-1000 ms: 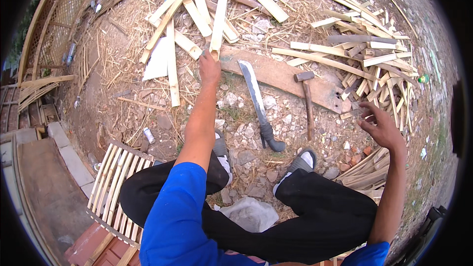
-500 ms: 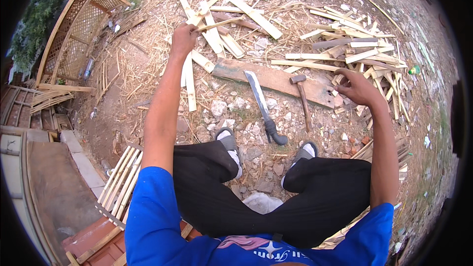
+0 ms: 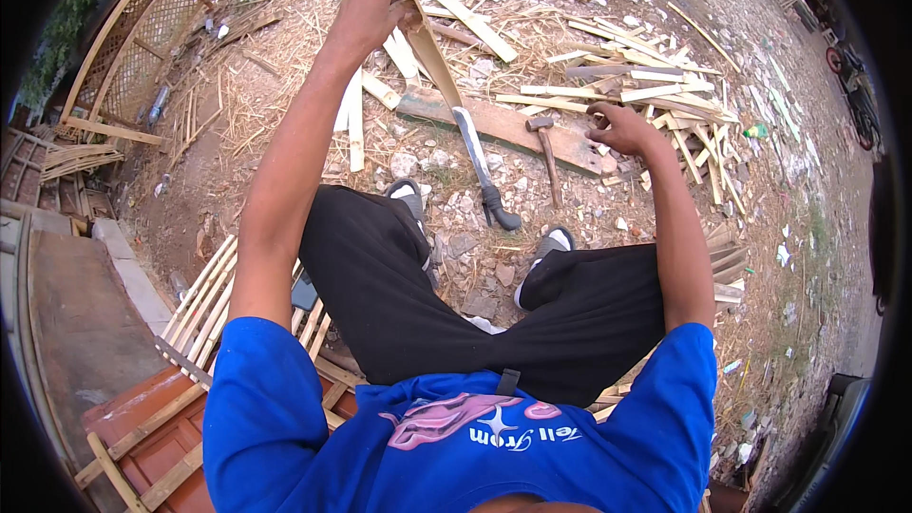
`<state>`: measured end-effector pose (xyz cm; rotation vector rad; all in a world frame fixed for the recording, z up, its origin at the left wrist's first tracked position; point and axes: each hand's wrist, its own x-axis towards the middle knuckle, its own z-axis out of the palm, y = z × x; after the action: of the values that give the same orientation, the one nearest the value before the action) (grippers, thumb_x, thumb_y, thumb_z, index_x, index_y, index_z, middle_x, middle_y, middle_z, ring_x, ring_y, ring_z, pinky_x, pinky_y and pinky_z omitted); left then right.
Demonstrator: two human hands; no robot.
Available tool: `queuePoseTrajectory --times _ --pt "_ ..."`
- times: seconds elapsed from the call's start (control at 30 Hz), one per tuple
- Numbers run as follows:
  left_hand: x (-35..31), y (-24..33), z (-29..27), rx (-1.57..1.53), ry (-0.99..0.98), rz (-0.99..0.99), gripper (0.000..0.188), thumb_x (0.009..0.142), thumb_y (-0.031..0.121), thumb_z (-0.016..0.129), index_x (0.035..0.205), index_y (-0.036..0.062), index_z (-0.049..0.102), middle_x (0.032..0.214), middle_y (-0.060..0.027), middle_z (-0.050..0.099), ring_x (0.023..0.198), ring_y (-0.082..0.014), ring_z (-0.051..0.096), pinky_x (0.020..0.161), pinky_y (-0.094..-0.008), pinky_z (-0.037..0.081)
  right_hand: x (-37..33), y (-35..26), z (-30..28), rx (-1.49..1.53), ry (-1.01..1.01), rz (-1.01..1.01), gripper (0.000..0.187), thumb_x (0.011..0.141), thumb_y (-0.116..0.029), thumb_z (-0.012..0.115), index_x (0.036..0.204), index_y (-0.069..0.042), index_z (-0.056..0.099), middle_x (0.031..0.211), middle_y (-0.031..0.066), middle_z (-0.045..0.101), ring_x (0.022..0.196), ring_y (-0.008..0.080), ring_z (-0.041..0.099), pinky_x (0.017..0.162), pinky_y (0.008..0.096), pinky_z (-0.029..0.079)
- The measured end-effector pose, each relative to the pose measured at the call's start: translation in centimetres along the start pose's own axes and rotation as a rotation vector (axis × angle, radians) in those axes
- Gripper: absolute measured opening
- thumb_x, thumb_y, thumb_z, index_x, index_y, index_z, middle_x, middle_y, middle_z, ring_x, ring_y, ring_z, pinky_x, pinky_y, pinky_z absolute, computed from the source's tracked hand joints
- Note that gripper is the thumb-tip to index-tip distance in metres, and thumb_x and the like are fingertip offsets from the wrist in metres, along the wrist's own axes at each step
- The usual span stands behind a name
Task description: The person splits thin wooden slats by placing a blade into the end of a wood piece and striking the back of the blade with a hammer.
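Observation:
My left hand [image 3: 370,19], raised at the far left, is closed on the upper end of a split bamboo strip [image 3: 433,55]. The strip slants down to the right, its lower end by the tip of a machete [image 3: 475,154]. The machete lies with its dark handle toward my feet and its blade tip at a worn wooden plank [image 3: 518,129]. My right hand [image 3: 622,129] hovers near the plank's right end, fingers loosely bent and apart, holding nothing. Just left of it, a hammer [image 3: 549,157] rests with its head on the plank and its handle on the ground.
Pale split strips [image 3: 478,27] lie scattered beyond the plank, and a larger heap [image 3: 665,85] lies at the right. A lattice panel [image 3: 142,38] stands at the far left. Slatted wooden pieces [image 3: 201,299] are beside my left leg. Rubble covers the ground.
My left hand has lifted the bamboo strip, swinging its free end toward me and down to the machete tip. My right hand stays near the plank's end. The whole view has shifted a little.

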<state>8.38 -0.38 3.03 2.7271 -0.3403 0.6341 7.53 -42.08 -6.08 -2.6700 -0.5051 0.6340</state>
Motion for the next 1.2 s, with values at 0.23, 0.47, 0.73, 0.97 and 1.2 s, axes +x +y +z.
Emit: queuePoseTrajectory --times 0.23,0.47,0.73,0.97,1.2 --pt "-2.8 0.8 3.1 -0.094 0.062 -0.040 0.023 0.085 0.015 0.064 0.104 0.0042 0.069 0.095 -0.0141 0.067 0.085 -0.0307 0.066 0.078 -0.0381 0.052 3.4 -2.6 7.4 -0.266 -0.151 -0.028 0.053 0.081 -0.034 0.070 0.125 -0.008 0.058 0.111 0.0205 0.067 0.102 0.0348 0.065 0.089 0.0406 0.050" --pt "-2.8 2.2 3.6 -0.243 0.116 -0.004 0.024 0.085 0.015 0.071 0.105 0.0027 0.068 0.097 -0.0118 0.066 0.085 -0.0247 0.067 0.075 -0.0343 0.053 10.7 -1.6 29.1 0.017 -0.156 0.179 0.064 0.077 -0.038 0.072 0.128 -0.006 0.054 0.117 0.0238 0.064 0.107 0.0384 0.062 0.096 0.0432 0.048" --pt "-2.2 3.1 2.4 -0.404 0.136 -0.222 0.024 0.086 0.006 0.070 0.108 -0.0002 0.065 0.102 -0.0105 0.065 0.091 -0.0206 0.069 0.075 -0.0321 0.061 12.4 -4.3 37.8 0.146 0.036 0.459 0.081 0.073 -0.026 0.079 0.137 -0.004 0.034 0.131 0.0260 0.044 0.114 0.0451 0.054 0.091 0.0495 0.049" --pt "-1.7 2.4 3.2 -0.393 0.186 -0.189 0.025 0.085 0.004 0.070 0.109 0.0008 0.066 0.103 -0.0103 0.064 0.090 -0.0221 0.069 0.076 -0.0322 0.061 12.0 -2.8 37.8 0.132 -0.048 0.419 0.094 0.068 -0.034 0.083 0.136 0.003 0.030 0.117 0.0251 0.059 0.107 0.0409 0.061 0.089 0.0464 0.052" --pt "-2.0 1.5 4.3 -0.464 0.219 -0.217 0.026 0.084 0.005 0.070 0.109 0.0012 0.066 0.101 -0.0111 0.063 0.086 -0.0218 0.069 0.073 -0.0321 0.059 11.0 2.6 21.4 0.256 -0.229 0.387 0.058 0.064 -0.038 0.076 0.097 0.008 0.067 0.102 0.0255 0.069 0.093 0.0333 0.068 0.079 0.0393 0.053"
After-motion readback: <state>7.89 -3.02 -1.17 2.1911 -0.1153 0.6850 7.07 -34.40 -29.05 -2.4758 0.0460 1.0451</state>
